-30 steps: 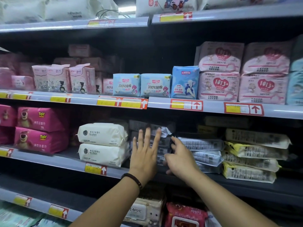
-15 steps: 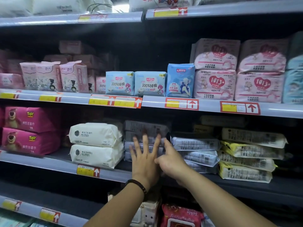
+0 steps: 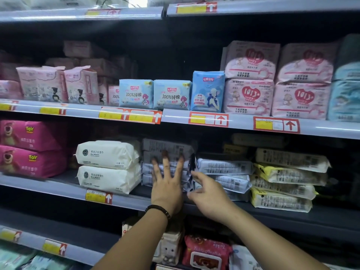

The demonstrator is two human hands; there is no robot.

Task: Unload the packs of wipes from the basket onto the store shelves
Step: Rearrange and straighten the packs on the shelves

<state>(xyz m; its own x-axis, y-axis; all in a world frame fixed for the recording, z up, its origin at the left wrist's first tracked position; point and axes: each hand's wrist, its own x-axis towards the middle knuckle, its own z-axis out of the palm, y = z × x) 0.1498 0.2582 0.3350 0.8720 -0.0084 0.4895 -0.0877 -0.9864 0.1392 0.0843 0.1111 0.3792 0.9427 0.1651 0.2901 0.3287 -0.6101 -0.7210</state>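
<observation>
Right, both hands are up at the grey metal shelf (image 3: 124,201) in the middle of the rack. The left hand (image 3: 165,188), with a dark beaded bracelet (image 3: 158,209) on its wrist, lies flat with fingers spread wide against the front of a stack of grey-white flat packs of wipes (image 3: 167,152), fingertips pressing the upper packs. The right hand (image 3: 210,193) sits just beside it at the stack's right edge, fingers loosely curled and open; it may be touching the crinkled pack ends there, though the blur makes that hard to call. That stack stands near the shelf's front edge, squeezed between two cream soft packs (image 3: 107,166) on its left and a pile of white flat packs (image 3: 224,172) on its right. Further right sit yellow-edged packs (image 3: 282,184). At the shelf's left end, pink bear-printed packs (image 3: 29,149) are stacked two high.
</observation>
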